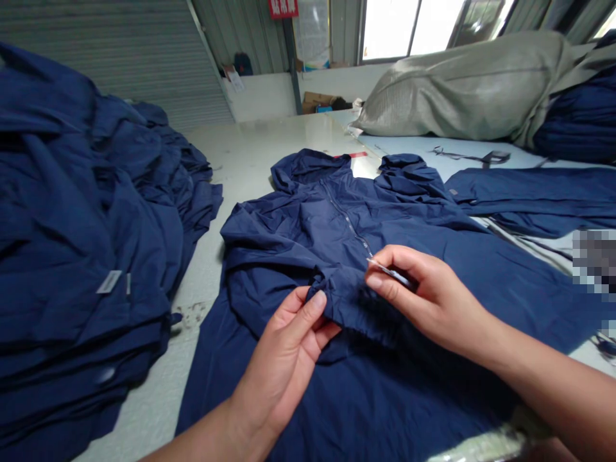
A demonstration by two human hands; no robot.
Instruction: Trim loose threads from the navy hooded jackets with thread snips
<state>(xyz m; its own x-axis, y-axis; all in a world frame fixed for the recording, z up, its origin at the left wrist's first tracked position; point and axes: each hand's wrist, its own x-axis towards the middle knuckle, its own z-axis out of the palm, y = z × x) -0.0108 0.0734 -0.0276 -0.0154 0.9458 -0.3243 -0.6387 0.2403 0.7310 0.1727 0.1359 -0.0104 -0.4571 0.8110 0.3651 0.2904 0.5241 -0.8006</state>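
A pale counter [269, 131] spreads beneath the navy jacket [308, 253] and shows bare beyond its far edge and along its left side. To the left of the jacket, a tall heap of navy clothes [96, 192] rises in loose folds, with a strip of counter between the two. The jacket itself lies spread out and wrinkled across the near middle of the counter, under the person's hands. Beyond it and to its right rests a bulky grey sack [462, 96], on its side and well apart from the jacket. A folded navy garment [534, 192] lies just beside the jacket's right side.

The left hand [293, 340] is over the near part of the jacket, its fingers pinching a gathered edge of the cloth between thumb and forefinger. The right hand [426, 292] is above the jacket, to the right of that edge, its fingers grasping a small tool [392, 274] with a thin, pale tip. Whether the tip touches the jacket cannot be told.

A zipper [349, 223] runs down the jacket from near its far edge toward the right hand. Beyond the jacket, a black strap [474, 156] lies loosely, and near its far edge is a thin red strip [356, 154].
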